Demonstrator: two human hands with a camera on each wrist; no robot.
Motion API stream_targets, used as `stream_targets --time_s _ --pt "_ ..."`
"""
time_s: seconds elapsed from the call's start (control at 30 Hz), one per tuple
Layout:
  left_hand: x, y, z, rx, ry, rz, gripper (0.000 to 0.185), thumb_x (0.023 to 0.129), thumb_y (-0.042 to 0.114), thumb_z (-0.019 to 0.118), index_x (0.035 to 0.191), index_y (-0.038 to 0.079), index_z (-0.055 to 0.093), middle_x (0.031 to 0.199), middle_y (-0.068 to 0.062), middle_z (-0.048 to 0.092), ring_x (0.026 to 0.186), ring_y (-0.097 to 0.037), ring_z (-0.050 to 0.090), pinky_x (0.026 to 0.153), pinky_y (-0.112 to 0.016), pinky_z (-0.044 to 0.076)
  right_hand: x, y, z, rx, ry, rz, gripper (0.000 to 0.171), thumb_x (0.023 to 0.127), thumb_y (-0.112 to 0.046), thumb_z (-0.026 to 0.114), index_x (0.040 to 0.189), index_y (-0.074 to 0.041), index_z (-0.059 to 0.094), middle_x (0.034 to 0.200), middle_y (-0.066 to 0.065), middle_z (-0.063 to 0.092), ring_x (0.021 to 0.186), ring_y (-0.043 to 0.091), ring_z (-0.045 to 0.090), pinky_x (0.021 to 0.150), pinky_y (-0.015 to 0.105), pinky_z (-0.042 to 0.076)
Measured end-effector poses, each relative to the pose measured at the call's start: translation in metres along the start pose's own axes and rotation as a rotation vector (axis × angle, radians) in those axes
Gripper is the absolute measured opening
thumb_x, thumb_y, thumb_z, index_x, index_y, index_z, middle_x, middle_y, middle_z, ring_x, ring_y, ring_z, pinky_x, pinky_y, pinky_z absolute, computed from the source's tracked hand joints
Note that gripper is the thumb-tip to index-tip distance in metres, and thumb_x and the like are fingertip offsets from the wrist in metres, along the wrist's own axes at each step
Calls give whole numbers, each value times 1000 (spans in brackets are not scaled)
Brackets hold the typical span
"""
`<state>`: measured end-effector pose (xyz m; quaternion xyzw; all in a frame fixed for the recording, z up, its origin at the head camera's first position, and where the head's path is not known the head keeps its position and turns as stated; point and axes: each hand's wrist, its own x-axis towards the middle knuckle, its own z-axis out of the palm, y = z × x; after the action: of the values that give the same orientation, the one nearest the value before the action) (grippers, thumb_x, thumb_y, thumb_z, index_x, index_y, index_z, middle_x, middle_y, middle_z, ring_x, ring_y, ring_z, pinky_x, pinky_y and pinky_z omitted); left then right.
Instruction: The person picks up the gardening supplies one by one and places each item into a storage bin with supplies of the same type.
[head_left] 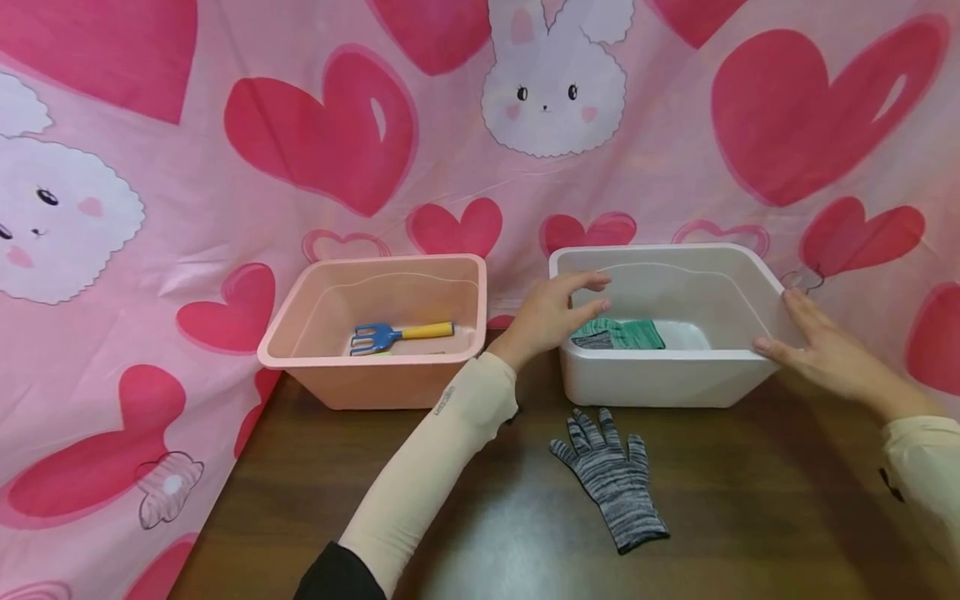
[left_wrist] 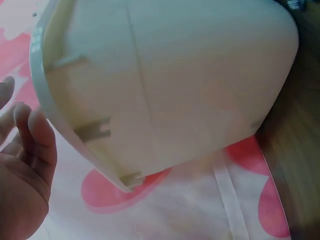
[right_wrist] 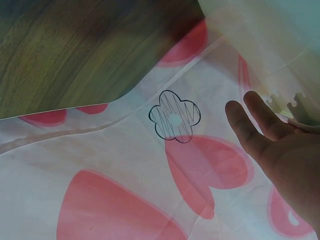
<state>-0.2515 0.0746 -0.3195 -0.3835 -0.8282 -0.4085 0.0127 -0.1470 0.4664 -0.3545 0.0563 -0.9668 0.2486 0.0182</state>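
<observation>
Left hand (head_left: 551, 321) and right hand (head_left: 821, 350) flanking smooth white plastic tub (head_left: 667, 379), grips spread, fingers straight. Striped knitted glove (head_left: 611, 479) flat on wooden counter (head_left: 750, 500) before tub.

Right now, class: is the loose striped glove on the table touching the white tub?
Apart. The head view shows the striped glove lying flat on the table, with a strip of bare wood between its fingertips and the white tub.
</observation>
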Motion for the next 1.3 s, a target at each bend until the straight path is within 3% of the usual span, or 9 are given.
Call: stream_targets --time_s 0.23,0.3,0.4,0.63,0.87,0.97,1.13,1.3 --pt "-31 11 15 -40 -33 222 31 97 21 71 126 12 71 114 4 70 85 -6 55 74 -17 47 -1 -1 -1 -3 -8 7 94 101 -42 54 158 2 -6 161 32 -9 146 54 -7 107 77 2" --pt "-41 13 23 -37 -71 286 28 97 19 71 123 12 72 111 4 70 83 -7 55 73 -15 46 -1 -1 -1 -1 -7 6 94 101 -42 54 158 2 -6 161 32 -10 146 54 -8 107 77 1" --pt "-54 17 37 35 -181 345 25 99 21 68 122 14 73 111 6 70 83 -6 56 75 -13 44 0 -1 -1 1 -3 0 94 101 -42 55 158 2 -6 161 32 -9 146 54 -7 108 76 1" --pt "-67 24 79 342 -533 312 28 106 31 56 130 28 69 125 19 64 111 9 54 93 -10 39 0 -1 -1 -4 5 -19 93 102 -40 55 157 4 -6 160 34 -9 146 54 -7 111 72 -2" --pt "-81 29 128 504 -742 354 34 105 29 57 139 35 61 134 23 55 113 11 52 87 -12 44 -1 -2 -2 -2 -3 -12 93 101 -40 55 157 4 -5 160 34 -8 146 54 -8 109 74 -1" --pt "-87 32 147 580 -819 372 40 103 23 60 140 37 58 133 22 53 106 10 54 80 -14 48 -1 -3 -2 -3 -2 -10 94 101 -40 55 157 4 -5 160 34 -8 146 55 -7 109 75 0" --pt "-95 36 165 766 -846 430 37 100 22 63 132 39 60 125 18 51 84 4 54 66 -18 50 -1 -4 -2 -4 -2 -11 94 101 -40 55 157 4 -5 160 35 -8 146 55 -7 109 75 0" --pt "-97 40 171 831 -843 420 33 100 27 63 130 39 60 120 16 52 80 2 54 67 -19 51 -1 -4 -2 -3 -4 -7 94 101 -40 55 157 4 -6 160 35 -8 146 55 -7 109 75 0"
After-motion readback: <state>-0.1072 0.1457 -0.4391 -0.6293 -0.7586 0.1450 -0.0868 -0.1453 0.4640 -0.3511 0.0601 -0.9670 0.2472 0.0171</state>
